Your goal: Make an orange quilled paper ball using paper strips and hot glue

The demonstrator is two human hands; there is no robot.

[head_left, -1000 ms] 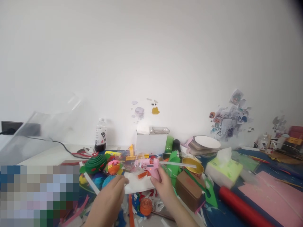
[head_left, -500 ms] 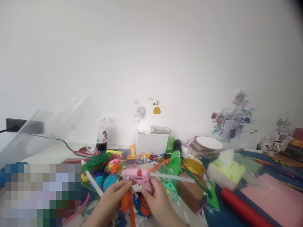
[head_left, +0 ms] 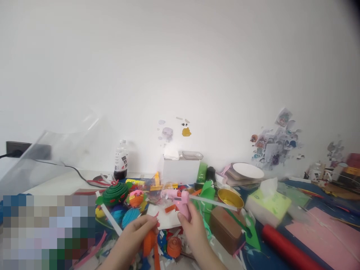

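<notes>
My right hand (head_left: 191,221) is wrapped round the handle of a pink hot glue gun (head_left: 183,202), with a long clear glue stick (head_left: 216,203) poking out of its back end to the right. The nozzle points left. My left hand (head_left: 139,229) is closed in a pinch on a small red paper piece (head_left: 158,222). Orange corrugated paper (head_left: 149,243) shows just below those fingers; whether they touch it I cannot tell. Under the glue gun lies a white sheet (head_left: 161,217) with an orange strip (head_left: 170,208) on it. A coiled orange paper roll (head_left: 174,246) sits between my wrists.
A green coiled paper dome (head_left: 115,194) and a blue one (head_left: 131,217) stand left. To the right are a brown box (head_left: 227,227), a gold tin (head_left: 231,198), a tissue pack (head_left: 268,204) and a red roll (head_left: 289,245). A bottle (head_left: 121,161) stands by the wall.
The glue gun in my right hand has moved right and slightly up, away from my left hand. The white sheet and the red piece in my left fingers now show.
</notes>
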